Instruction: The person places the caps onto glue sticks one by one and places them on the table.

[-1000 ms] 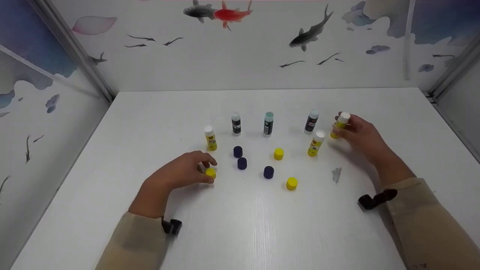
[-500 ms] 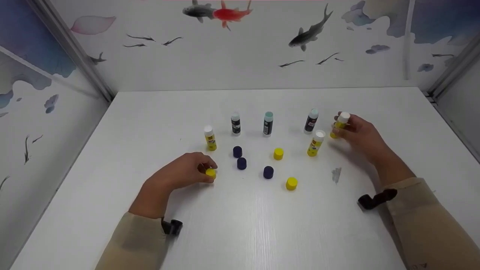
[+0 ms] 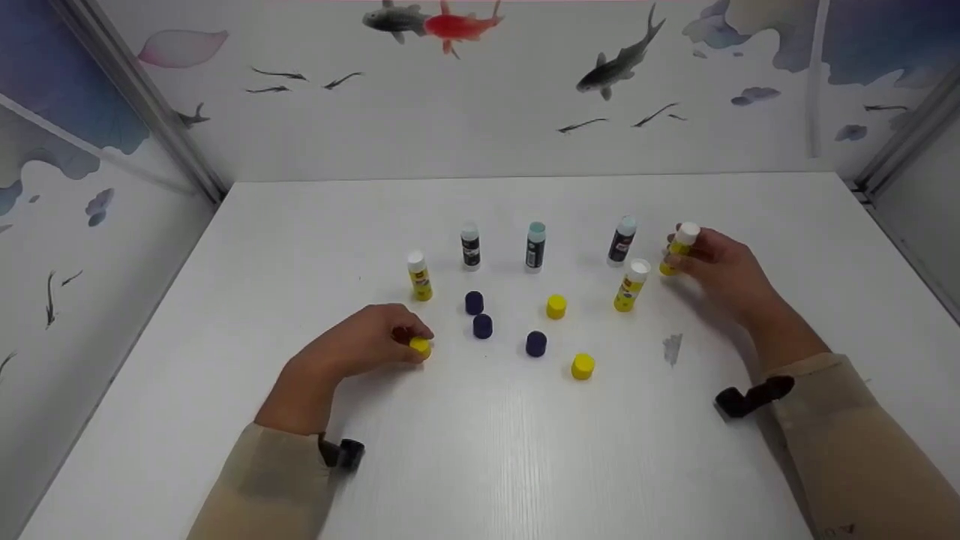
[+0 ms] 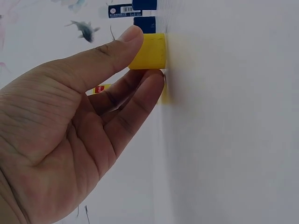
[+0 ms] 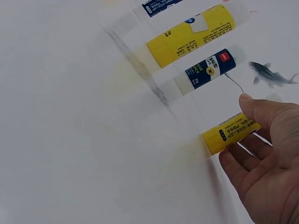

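My left hand [image 3: 364, 341] pinches a yellow cap [image 3: 420, 347] on the table. In the left wrist view the thumb touches one side of this cap [image 4: 150, 52] and the fingertips lie at its other side. At the right, my right hand [image 3: 729, 276] holds an upright yellow glue stick [image 3: 679, 249] with a white top between thumb and fingers. Its base meets the table in the right wrist view. Just left of it stand another yellow glue stick [image 3: 630, 286] and a dark-labelled glue stick [image 3: 622, 241]. Ahead of the left hand is a third yellow glue stick [image 3: 421, 277].
Two more dark-labelled glue sticks [image 3: 470, 249] stand along the back. Between the hands lie dark blue caps [image 3: 482, 326] and two yellow caps [image 3: 583, 366]. A grey smudge [image 3: 673, 349] marks the white table [image 3: 480, 457]. Printed panels [image 3: 480, 112] rise behind and at the sides.
The left fingers have drawn in around the yellow cap. The right hand keeps its hold on the glue stick without visible movement.
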A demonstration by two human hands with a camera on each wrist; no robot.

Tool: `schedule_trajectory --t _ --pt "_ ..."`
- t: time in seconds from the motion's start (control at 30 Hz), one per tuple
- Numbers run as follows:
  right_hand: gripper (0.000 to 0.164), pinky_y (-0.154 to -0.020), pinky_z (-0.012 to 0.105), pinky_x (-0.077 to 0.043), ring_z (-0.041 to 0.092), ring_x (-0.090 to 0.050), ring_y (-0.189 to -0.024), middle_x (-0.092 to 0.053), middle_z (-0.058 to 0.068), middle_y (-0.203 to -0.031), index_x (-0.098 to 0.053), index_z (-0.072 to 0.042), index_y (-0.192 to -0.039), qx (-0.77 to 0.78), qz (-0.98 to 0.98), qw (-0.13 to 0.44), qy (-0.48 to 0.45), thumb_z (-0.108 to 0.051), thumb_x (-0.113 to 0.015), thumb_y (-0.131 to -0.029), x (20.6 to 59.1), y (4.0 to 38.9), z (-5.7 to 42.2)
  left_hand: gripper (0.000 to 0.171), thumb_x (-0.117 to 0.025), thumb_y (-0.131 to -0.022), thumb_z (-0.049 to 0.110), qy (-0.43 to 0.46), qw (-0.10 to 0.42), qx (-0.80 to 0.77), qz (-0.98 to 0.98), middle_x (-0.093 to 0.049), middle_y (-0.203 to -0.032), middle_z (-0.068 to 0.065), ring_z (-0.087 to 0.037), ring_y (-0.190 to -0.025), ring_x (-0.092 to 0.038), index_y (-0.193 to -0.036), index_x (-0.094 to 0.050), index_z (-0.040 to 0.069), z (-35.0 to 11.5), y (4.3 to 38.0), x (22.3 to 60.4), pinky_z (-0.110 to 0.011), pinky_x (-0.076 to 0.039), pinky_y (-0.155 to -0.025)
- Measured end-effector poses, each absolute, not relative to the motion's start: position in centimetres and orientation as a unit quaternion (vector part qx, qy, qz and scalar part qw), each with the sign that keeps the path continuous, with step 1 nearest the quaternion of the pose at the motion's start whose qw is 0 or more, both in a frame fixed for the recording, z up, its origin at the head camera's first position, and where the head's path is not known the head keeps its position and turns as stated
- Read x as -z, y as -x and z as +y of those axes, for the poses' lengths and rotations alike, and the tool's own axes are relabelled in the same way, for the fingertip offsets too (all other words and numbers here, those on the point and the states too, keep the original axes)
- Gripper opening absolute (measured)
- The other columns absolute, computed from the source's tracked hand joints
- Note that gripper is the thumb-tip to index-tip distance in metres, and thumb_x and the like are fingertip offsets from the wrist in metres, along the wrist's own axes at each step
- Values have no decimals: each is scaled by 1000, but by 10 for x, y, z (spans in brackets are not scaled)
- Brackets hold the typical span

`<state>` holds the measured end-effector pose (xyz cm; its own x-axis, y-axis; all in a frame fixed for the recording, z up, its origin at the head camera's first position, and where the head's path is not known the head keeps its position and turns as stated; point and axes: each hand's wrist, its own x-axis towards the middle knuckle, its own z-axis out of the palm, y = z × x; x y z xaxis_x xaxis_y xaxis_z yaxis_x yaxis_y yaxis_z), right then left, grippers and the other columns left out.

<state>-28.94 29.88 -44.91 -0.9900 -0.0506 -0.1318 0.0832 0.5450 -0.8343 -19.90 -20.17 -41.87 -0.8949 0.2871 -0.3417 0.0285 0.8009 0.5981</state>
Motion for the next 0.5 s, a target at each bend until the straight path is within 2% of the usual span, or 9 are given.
schedule_trajectory --t 0.37,0.5 --pt "59 -123 45 -41 24 -50 -143 -53 5 -156 -51 -23 -152 491 868 69 -30 -44 -68 -100 452 291 302 26 -80 -93 19 -74 215 -307 924 -70 -119 6 -18 -111 -60 -117 -78 28 -203 200 420 -43 -53 -107" --pt "59 -119 36 -45 21 -52 -141 -54 4 -154 -51 -23 -153 492 867 73 -34 -46 -67 -101 452 290 301 26 -80 -92 19 -74 217 -310 923 -70 -119 6 -18 -110 -60 -117 -78 28 -204 200 421 -42 -53 -106"
